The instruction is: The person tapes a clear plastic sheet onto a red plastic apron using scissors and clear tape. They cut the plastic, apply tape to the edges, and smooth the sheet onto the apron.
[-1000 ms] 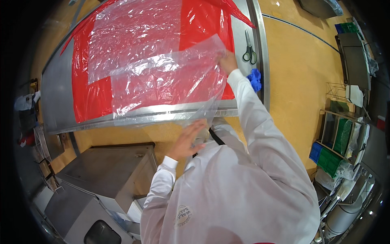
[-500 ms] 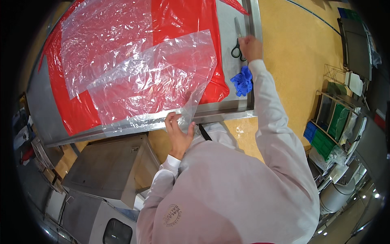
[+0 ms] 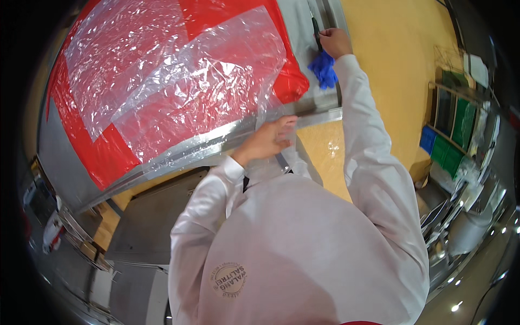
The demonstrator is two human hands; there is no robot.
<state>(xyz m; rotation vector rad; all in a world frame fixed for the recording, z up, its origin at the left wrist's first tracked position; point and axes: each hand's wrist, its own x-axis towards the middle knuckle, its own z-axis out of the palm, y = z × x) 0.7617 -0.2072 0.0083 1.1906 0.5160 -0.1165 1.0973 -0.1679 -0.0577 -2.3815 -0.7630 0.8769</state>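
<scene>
My right hand [image 3: 336, 43] is closed on the black handle of a pair of scissors [image 3: 317, 33]. The scissors are seen nearly edge-on, blades pointing away over the metal table. A crumpled blue glove [image 3: 324, 70] lies just below that hand. At the table's front edge, my left hand [image 3: 266, 142] has its fingers curled round the loose near corner of a clear plastic sheet [image 3: 200, 81]. The sheet, perhaps a flattened bag, spreads over red plastic [image 3: 292, 81] covering much of the table. Part of its corner hangs past the edge, before my clothing.
The metal table [image 3: 319, 103] has a raised rim. Under its front left stands a grey metal cabinet [image 3: 157, 216]. Across the yellow floor [image 3: 390, 70], a rack with green crates [image 3: 448, 156] and a blue crate [image 3: 428, 136] stands to the right.
My right hand has taken hold of the scissors, which lay flat on the table. My left hand has moved right and up, closing on the plastic's corner. The view has shifted.
</scene>
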